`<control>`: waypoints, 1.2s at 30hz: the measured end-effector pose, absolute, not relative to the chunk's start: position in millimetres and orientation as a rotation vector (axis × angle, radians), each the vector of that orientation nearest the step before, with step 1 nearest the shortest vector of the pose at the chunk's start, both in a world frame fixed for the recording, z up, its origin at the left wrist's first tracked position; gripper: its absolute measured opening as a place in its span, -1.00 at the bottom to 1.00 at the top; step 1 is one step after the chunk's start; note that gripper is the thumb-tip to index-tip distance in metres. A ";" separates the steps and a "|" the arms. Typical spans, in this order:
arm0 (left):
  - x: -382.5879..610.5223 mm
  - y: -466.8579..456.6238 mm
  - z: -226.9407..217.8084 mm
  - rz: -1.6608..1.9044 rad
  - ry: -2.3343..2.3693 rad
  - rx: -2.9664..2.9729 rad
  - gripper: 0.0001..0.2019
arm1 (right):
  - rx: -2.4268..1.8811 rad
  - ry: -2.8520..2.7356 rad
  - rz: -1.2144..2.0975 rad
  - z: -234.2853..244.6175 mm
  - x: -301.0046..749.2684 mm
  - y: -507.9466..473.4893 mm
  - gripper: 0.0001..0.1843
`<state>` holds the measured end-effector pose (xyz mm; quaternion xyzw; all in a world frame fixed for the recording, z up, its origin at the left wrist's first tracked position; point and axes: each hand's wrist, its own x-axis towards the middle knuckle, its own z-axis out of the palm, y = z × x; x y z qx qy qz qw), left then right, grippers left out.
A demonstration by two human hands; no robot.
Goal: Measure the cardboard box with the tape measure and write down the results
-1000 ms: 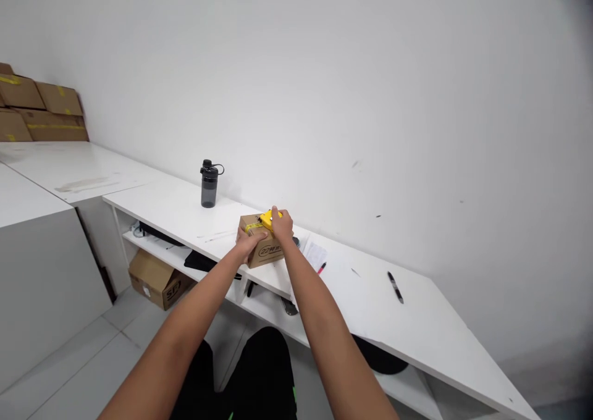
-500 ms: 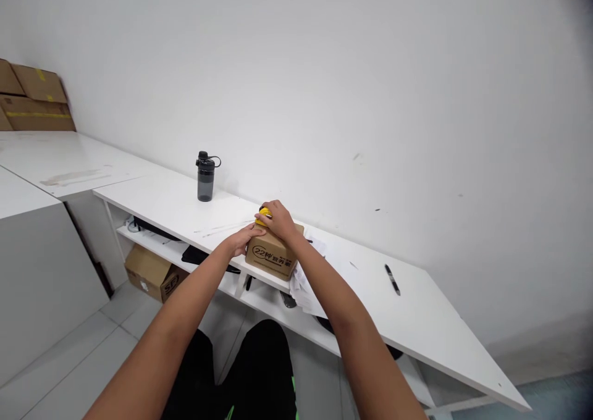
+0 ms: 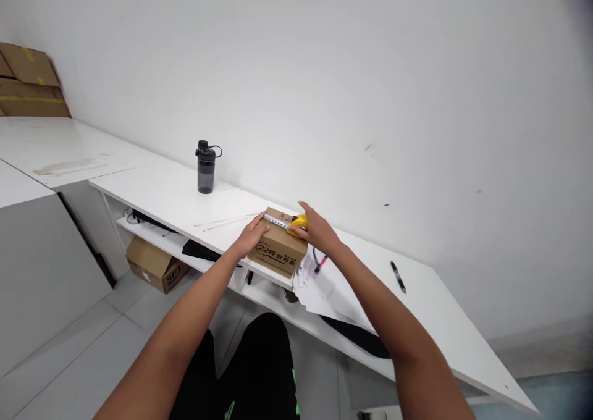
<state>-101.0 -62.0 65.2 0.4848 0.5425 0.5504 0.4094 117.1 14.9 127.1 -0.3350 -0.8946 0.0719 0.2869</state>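
Observation:
A small cardboard box [image 3: 278, 251] with dark printed characters sits at the front edge of the white shelf desk. My right hand [image 3: 319, 230] is wrapped round a yellow tape measure [image 3: 299, 224] above the box's right side. Its silver blade [image 3: 277, 222] is drawn out leftward, lying across the box top. At the left end of the blade, my left hand [image 3: 254, 235] pinches the tip against the box's left edge, its thumb over the top. The fingertips there are partly hidden. Handwriting shows on the box top behind the blade.
White papers [image 3: 324, 290] lie right of the box, with a pink-and-black pen [image 3: 319, 264] on them. Farther right is a black pen [image 3: 398, 277]. A dark water bottle [image 3: 206, 168] stands at the back left. An open carton [image 3: 157, 265] is under the desk.
My right hand has moved right with the tape measure, drawing its blade out across the box top. My left hand stays at the box's left edge. The view has shifted slightly.

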 end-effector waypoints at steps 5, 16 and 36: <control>-104.8 -56.6 62.6 1.422 1.346 1.230 -0.42 | -1.168 -2.163 0.198 103.8 202.0 7.1 -0.09; -97.1 -59.6 61.6 1.465 1.328 1.134 -0.18 | -1.061 -1.879 0.242 120.4 159.7 19.5 -0.09; -93.5 -67.6 55.2 1.493 1.237 1.042 -0.15 | -0.804 -2.498 0.099 146.9 15.8 41.3 -0.21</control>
